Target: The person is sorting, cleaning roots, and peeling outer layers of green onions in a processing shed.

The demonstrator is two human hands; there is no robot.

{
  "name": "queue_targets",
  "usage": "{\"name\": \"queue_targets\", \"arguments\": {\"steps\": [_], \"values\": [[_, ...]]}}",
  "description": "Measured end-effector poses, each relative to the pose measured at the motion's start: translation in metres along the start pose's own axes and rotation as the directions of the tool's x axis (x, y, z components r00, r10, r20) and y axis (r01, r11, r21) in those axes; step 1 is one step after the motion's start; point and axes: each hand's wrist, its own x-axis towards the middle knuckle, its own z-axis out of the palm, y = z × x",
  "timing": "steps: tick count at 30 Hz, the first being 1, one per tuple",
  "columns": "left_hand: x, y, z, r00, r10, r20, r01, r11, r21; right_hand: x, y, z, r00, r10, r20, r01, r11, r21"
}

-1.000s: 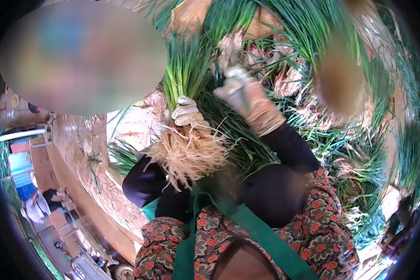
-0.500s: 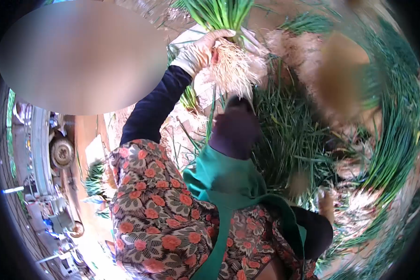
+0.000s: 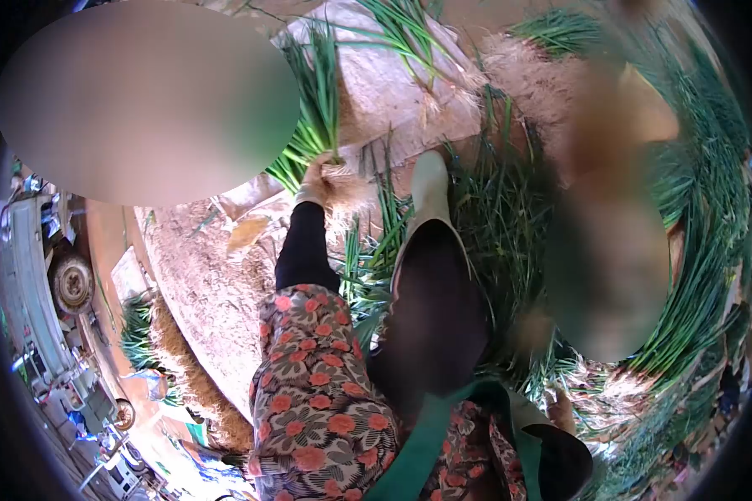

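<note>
The left hand [image 3: 312,179] holds in closed grip a long-leaved green onion bunch [image 3: 316,104]; for the right hand [image 3: 561,409], near right, one cannot tell.

boot [image 3: 430,185] between left hand [image 3: 312,179] and leaf-heap [image 3: 510,213]

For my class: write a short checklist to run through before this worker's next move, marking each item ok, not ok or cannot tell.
1. Left hand has hold of the bunch of green onions: ok, gripped just above the roots.
2. Bunch supported from below: cannot tell, its underside is hidden.
3. Right hand free: cannot tell, it is small and unclear near other onion roots.
4. Pale sheet free of other onions: not ok, loose onions lie on it.
5. Ground beside the boot free of leaves: not ok, green leaves are heaped there.
</note>
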Motion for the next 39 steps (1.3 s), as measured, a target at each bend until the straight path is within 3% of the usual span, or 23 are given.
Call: {"name": "queue_targets", "arguments": {"steps": [1, 3, 4, 5, 7, 8, 9, 10, 12, 13, 14, 15, 16, 17, 19, 22, 24, 28, 31, 33, 35, 36, 39], "values": [[-0.005, 0.003, -0.002, 1.0, -0.014, 0.001, 0.014, 0.999, -0.047, 0.002, 0.001, 0.001, 0.998, -0.05, -0.022, 0.051, 0.999, 0.012], [0.017, 0.009, -0.037, 0.988, 0.009, -0.155, 0.033, 0.964, 0.264, 0.013, 0.007, 0.01, 0.985, -0.165, -0.05, 0.166, 0.986, 0.016], [0.021, 0.005, -0.047, 0.952, 0.175, -0.252, -0.128, 0.973, 0.192, 0.023, 0.016, 0.017, 0.991, -0.132, -0.019, 0.133, 0.988, 0.072], [0.011, 0.005, -0.043, 0.879, 0.335, -0.34, -0.298, 0.942, 0.156, 0.022, 0.014, 0.019, 0.984, -0.173, -0.039, 0.176, 0.977, 0.122], [-0.046, 0.002, -0.032, 0.663, 0.617, -0.424, -0.432, 0.777, 0.457, 0.028, 0.013, 0.022, 0.984, -0.177, 0.035, 0.168, 0.971, 0.172], [-0.042, -0.011, -0.064, 0.537, 0.797, -0.276, -0.628, 0.596, 0.5, 0.028, 0.01, 0.024, 0.988, -0.139, 0.069, 0.123, 0.971, 0.205], [-0.057, -0.036, -0.07, 0.465, 0.837, -0.288, -0.774, 0.542, 0.328, 0.031, 0.011, 0.026, 0.989, -0.104, 0.101, 0.079, 0.969, 0.232], [-0.075, -0.058, -0.078, 0.391, 0.891, -0.231, -0.72, 0.452, 0.526, 0.034, 0.008, 0.027, 0.989, -0.071, 0.129, 0.036, 0.965, 0.26], [-0.1, -0.117, -0.103, 0.523, 0.698, -0.489, -0.449, 0.713, 0.538, 0.071, 0.069, 0.055, 0.987, -0.155, 0.05, 0.127, 0.923, 0.364], [-0.095, -0.157, -0.131, 0.639, 0.621, -0.454, -0.434, 0.778, 0.453, 0.083, 0.093, 0.064, 0.981, -0.192, 0.004, 0.173, 0.894, 0.413], [-0.09, -0.197, -0.159, 0.742, 0.531, -0.409, -0.395, 0.839, 0.374, 0.051, 0.03, 0.037, 0.986, -0.16, 0.053, 0.146, 0.969, 0.201], [-0.116, -0.208, -0.121, 0.823, 0.462, -0.329, -0.274, 0.832, 0.483, 0.057, 0.037, 0.04, 0.986, -0.161, 0.039, 0.148, 0.964, 0.221], [-0.136, -0.203, -0.089, 0.816, 0.467, -0.339, 0.141, 0.409, 0.902, 0.061, 0.044, 0.046, 0.987, -0.157, 0.027, 0.146, 0.96, 0.241], [-0.144, -0.199, -0.055, 0.841, 0.404, -0.36, 0.269, 0.266, 0.926, 0.062, 0.054, 0.049, 0.988, -0.152, 0.02, 0.142, 0.956, 0.258], [-0.145, -0.21, -0.03, 0.889, 0.452, -0.069, 0.074, 0.008, 0.997, 0.057, 0.049, 0.047, 0.983, -0.177, 0.047, 0.149, 0.922, 0.357], [-0.132, -0.232, -0.038, 0.955, 0.253, 0.157, -0.107, -0.2, 0.974, 0.087, 0.104, 0.071, 0.987, -0.161, 0.009, 0.138, 0.872, 0.47], [-0.139, -0.253, -0.061, 0.923, 0.139, 0.359, -0.282, -0.388, 0.877, 0.044, 0.034, 0.042, 0.996, -0.092, -0.013, 0.091, 0.951, 0.296], [-0.166, -0.273, -0.075, 0.904, -0.305, 0.301, -0.425, -0.55, 0.719, 0.01, -0.028, 0.015, 0.995, -0.045, 0.089, 0.018, 0.96, 0.28], [-0.18, -0.273, -0.084, 0.864, -0.441, 0.242, -0.484, -0.598, 0.638, 0.035, 0.002, 0.029, 0.979, -0.2, -0.043, 0.203, 0.974, 0.097], [-0.176, -0.259, -0.093, 0.832, -0.488, 0.264, -0.54, -0.607, 0.583, 0.045, 0.034, 0.038, 0.629, -0.777, -0.039, 0.659, 0.559, -0.504], [-0.153, -0.239, -0.093, 0.788, -0.539, 0.298, -0.609, -0.611, 0.506, 0.027, 0.007, 0.035, 0.761, -0.619, -0.196, 0.611, 0.785, -0.108], [-0.145, -0.226, -0.094, 0.775, -0.558, 0.297, -0.627, -0.621, 0.47, -0.009, -0.038, 0.004, 0.958, -0.241, -0.153, 0.264, 0.953, 0.152], [-0.128, -0.172, -0.085, 0.796, -0.553, 0.245, -0.603, -0.694, 0.394, -0.007, -0.05, -0.028, 0.955, -0.286, -0.08, 0.292, 0.954, 0.073]]}}
